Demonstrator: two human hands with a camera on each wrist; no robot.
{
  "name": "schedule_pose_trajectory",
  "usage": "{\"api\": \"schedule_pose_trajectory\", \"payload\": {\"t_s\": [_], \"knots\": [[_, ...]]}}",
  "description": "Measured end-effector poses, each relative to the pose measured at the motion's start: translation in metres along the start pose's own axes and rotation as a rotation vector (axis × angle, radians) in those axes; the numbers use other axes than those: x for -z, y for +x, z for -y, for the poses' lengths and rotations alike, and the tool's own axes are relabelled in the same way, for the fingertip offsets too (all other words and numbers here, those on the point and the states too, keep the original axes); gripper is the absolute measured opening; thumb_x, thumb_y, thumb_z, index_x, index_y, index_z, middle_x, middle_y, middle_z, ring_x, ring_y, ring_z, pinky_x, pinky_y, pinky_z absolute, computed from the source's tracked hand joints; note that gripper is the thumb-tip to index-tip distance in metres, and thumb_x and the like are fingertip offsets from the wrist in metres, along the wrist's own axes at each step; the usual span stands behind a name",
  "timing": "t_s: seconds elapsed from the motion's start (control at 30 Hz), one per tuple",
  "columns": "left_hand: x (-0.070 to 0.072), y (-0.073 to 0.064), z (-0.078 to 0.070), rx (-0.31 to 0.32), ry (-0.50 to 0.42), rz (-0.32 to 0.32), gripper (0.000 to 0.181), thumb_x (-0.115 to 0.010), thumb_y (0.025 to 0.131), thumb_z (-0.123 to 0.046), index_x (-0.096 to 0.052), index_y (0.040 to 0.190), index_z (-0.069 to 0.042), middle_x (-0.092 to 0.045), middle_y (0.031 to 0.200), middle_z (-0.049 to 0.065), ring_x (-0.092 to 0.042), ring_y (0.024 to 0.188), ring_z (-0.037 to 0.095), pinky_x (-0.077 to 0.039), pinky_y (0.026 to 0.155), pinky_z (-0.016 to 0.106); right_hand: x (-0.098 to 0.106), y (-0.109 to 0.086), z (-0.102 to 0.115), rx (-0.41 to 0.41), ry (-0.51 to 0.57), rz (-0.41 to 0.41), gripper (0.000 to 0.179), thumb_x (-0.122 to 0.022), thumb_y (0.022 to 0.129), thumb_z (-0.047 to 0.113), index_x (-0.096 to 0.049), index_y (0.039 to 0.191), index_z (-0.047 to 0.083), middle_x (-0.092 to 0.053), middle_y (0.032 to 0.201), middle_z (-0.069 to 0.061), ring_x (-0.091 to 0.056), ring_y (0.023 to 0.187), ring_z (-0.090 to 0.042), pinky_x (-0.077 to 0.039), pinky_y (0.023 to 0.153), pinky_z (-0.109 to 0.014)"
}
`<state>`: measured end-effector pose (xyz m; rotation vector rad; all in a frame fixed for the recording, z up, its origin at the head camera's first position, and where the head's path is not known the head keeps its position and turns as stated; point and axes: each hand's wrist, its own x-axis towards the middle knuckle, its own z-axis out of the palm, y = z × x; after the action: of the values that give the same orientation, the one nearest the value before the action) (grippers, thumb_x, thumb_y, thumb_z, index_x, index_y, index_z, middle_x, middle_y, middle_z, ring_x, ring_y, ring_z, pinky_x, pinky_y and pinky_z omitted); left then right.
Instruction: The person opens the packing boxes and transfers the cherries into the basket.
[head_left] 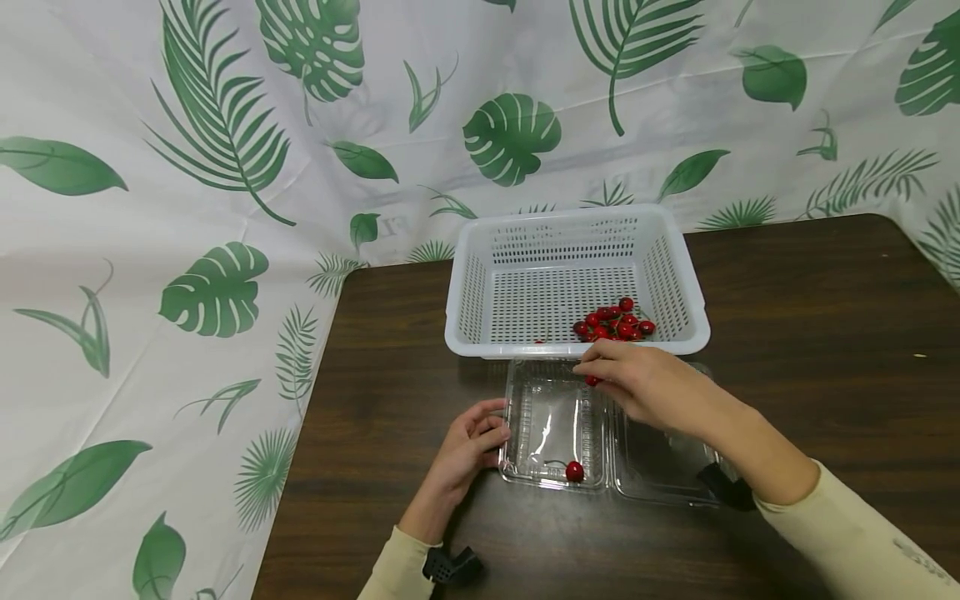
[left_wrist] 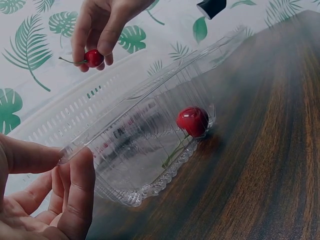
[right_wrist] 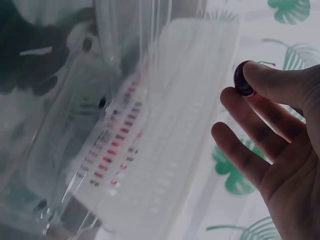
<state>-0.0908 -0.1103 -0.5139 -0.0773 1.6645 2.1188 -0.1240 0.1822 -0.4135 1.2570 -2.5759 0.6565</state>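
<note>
My right hand (head_left: pixel 648 387) pinches a red cherry (left_wrist: pixel 93 58) by its body between thumb and fingertips, its green stem sticking out. That hand is above the clear plastic clamshell box (head_left: pixel 551 421), near the front rim of the white basket. A second cherry (head_left: pixel 574 472) lies in the box's near right corner, stem pointing left. At the box's left side, my left hand (head_left: pixel 468 446) holds the rim between thumb and finger, as the left wrist view shows. The clamshell's lid (head_left: pixel 660 458) lies folded out to the right, partly under the right forearm.
Behind the box stands a white perforated basket (head_left: pixel 465 292). Several cherries (head_left: pixel 615 321) are heaped in its near right part, and one more peeks over the front rim. A leaf-printed cloth (head_left: pixel 420 167) hangs behind the dark wooden table (head_left: pixel 825 333).
</note>
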Motion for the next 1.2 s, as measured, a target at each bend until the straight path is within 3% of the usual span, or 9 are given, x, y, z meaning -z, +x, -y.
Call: {"api": "schedule_pose_trajectory", "payload": {"t_s": [0.3,0.5,0.77,1.0,1.2], "knots": [[0.000,0.000,0.001,0.001,0.001,-0.005,0.045,-0.062,0.091,0.003,-0.050,0.134,0.002,-0.056,0.091,0.001,-0.055,0.076,0.010,-0.049,0.055,0.023,0.007,-0.007,-0.022,-0.054,-0.002,-0.104,0.036,-0.077,0.078,-0.005,-0.071,0.113,0.004,-0.062,0.108,-0.002,-0.058,0.083,-0.012,-0.052,0.064,-0.029],[0.000,0.001,0.002,-0.001,-0.002,0.004,0.044,-0.061,0.092,0.004,-0.049,0.134,0.002,-0.056,0.091,0.002,-0.054,0.076,0.011,-0.050,0.055,0.023,0.013,-0.010,-0.031,-0.112,-0.025,-0.095,0.039,-0.074,0.080,-0.006,-0.070,0.117,0.005,-0.061,0.110,-0.003,-0.052,0.072,-0.009,-0.047,0.058,-0.026],[-0.001,0.001,0.000,0.001,0.008,0.000,0.045,-0.062,0.091,0.002,-0.050,0.134,0.002,-0.056,0.092,0.002,-0.054,0.076,0.010,-0.049,0.055,0.023,0.014,-0.014,-0.041,-0.207,-0.033,-0.080,0.035,-0.073,0.082,-0.003,-0.069,0.117,0.003,-0.062,0.111,-0.007,-0.058,0.081,-0.017,-0.049,0.064,-0.034],[-0.001,0.001,0.000,0.004,-0.005,-0.001,0.045,-0.062,0.091,0.003,-0.050,0.134,0.003,-0.056,0.091,0.002,-0.054,0.076,0.010,-0.050,0.055,0.023,0.014,-0.018,-0.047,-0.249,-0.030,-0.065,0.035,-0.071,0.084,-0.003,-0.069,0.118,0.004,-0.061,0.113,-0.009,-0.062,0.096,-0.026,-0.053,0.077,-0.047],[-0.001,0.001,0.001,-0.001,-0.009,0.002,0.046,-0.063,0.090,0.002,-0.049,0.134,0.003,-0.056,0.091,0.002,-0.054,0.076,0.010,-0.050,0.055,0.023,0.013,-0.019,-0.050,-0.242,-0.039,-0.072,0.035,-0.069,0.084,-0.004,-0.069,0.118,0.003,-0.061,0.112,-0.008,-0.060,0.091,-0.023,-0.051,0.071,-0.043]]}}
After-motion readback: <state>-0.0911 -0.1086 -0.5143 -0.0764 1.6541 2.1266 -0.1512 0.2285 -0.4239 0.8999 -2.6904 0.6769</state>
